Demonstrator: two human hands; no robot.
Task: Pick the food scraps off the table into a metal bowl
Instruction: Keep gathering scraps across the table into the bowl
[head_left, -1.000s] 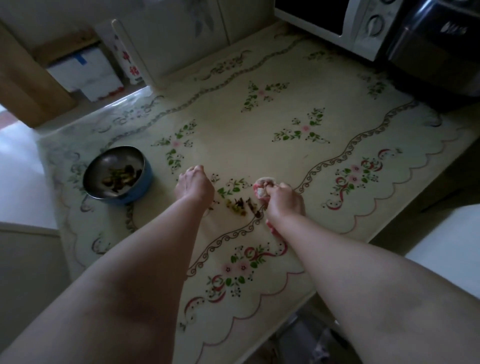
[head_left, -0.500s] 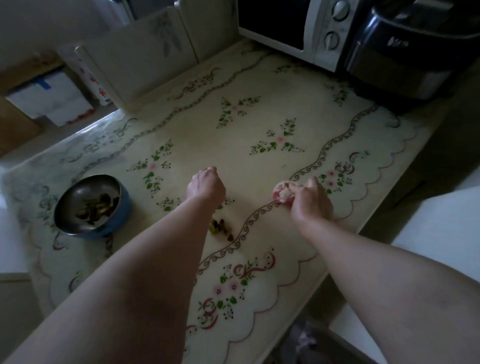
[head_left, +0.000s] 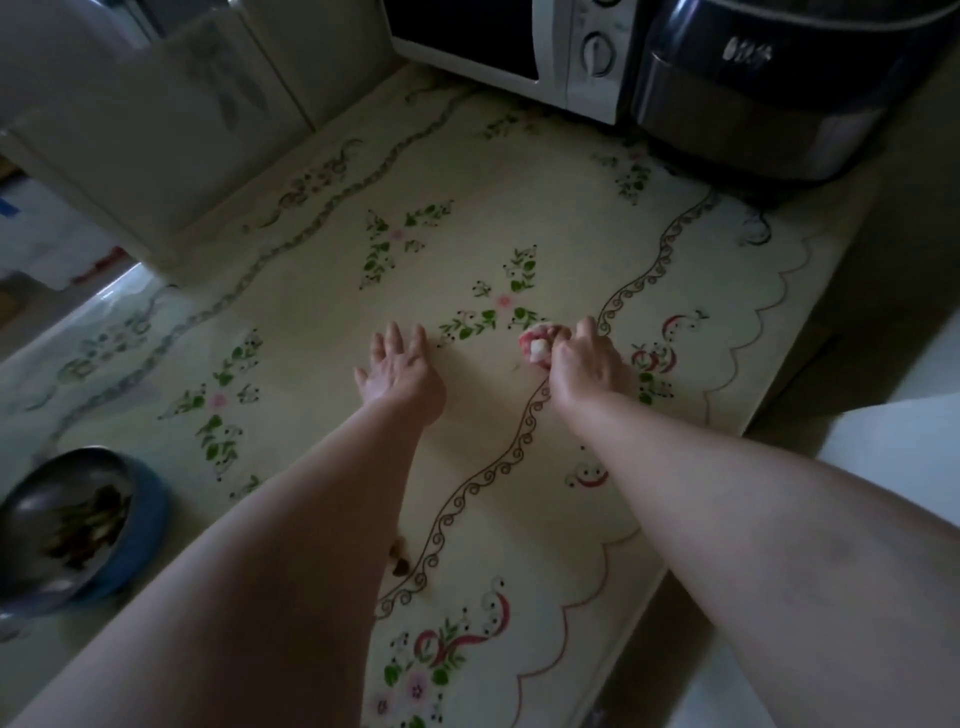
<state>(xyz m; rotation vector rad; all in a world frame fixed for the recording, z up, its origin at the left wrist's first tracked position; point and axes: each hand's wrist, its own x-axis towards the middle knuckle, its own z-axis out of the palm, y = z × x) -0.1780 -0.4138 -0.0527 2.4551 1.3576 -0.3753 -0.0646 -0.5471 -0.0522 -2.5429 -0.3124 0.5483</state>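
Item: left hand (head_left: 397, 371), fingers spread, palm flat toward the tablecloth (head_left: 545, 208), holding nothing; half a second ago it was curled in a loose fist beside the scraps, so it has opened and reached farther out. Item: right hand (head_left: 587, 364), fingers closed around a pink-and-white wad (head_left: 535, 348), possibly a cloth, though I cannot tell for certain; grip unchanged from before, position now farther across the table. Item: food scraps (head_left: 399, 558), a small dark cluster, near side, just beside my left forearm; both hands have gone past them, and they lie unpicked. Item: metal bowl (head_left: 62, 525) with blue outer wall, near left, already holding dark scraps, well apart from either hand. Item: microwave (head_left: 519, 47) and dark appliance (head_left: 779, 83), far right, not involved. Assessment: the far cloth looks bare under my hands, so the sweep probably ends here; the remaining cluster by my arm appears to be what is left for the bowl.
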